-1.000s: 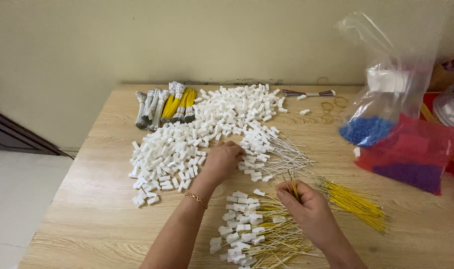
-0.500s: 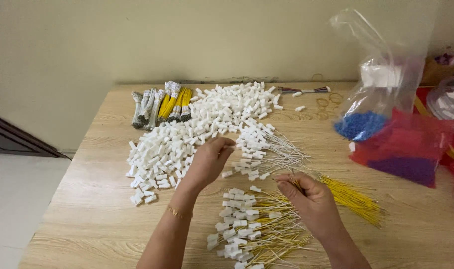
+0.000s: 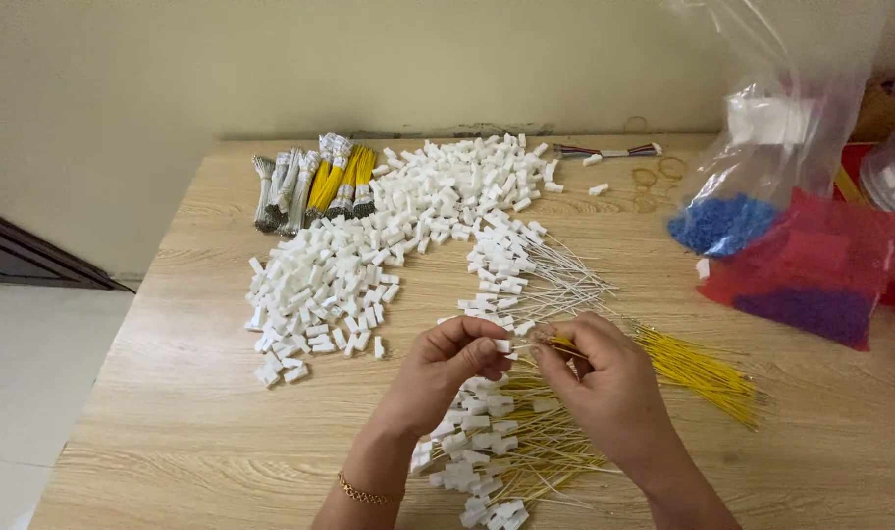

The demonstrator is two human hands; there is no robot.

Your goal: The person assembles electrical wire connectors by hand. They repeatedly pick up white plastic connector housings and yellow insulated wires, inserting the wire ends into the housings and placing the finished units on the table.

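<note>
Nearest the camera, held both wrists over a heap of finished wires (image 3: 487,456) with white plugs fitted. Just above it, pinched one white plug (image 3: 502,345) in the left hand (image 3: 447,371), fingers closed narrowly on it, and a yellow wire (image 3: 562,344) in the right hand (image 3: 605,388), likewise shut tight, the two tips almost touching. Could easily have missed the socket or bent the wire tip, with so small a target. Might also have snagged the loose yellow wires (image 3: 698,368) just beside, or knocked the big plug pile (image 3: 369,255) farther back across the table (image 3: 173,432).
</note>
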